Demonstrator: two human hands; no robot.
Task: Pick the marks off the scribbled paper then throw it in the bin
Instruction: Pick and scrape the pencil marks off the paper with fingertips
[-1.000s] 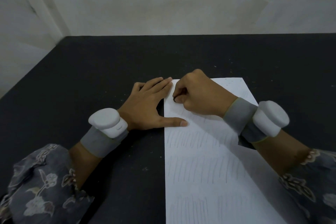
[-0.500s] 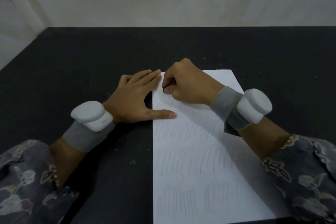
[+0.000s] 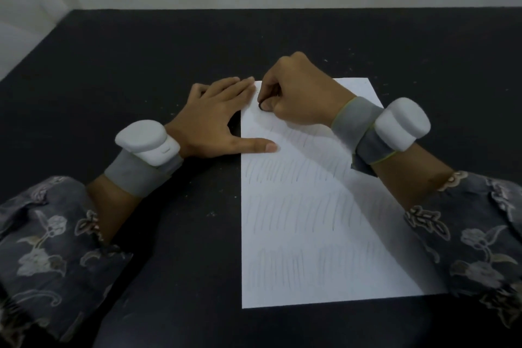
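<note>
head view: I see more of the paper now, its near edge in frame where it was cut off before | right hand: its pinching fingertips sit a touch nearer the paper's far left corner than earlier | left hand: no shift against the paper that I can make out

Long dark grey sleeves printed with pale flowers and leaves are worn on both arms. A grey elastic band is strapped round each wrist, the one at 3 o'clock edged in yellow-green. A rounded white device is mounted on each band.
</note>
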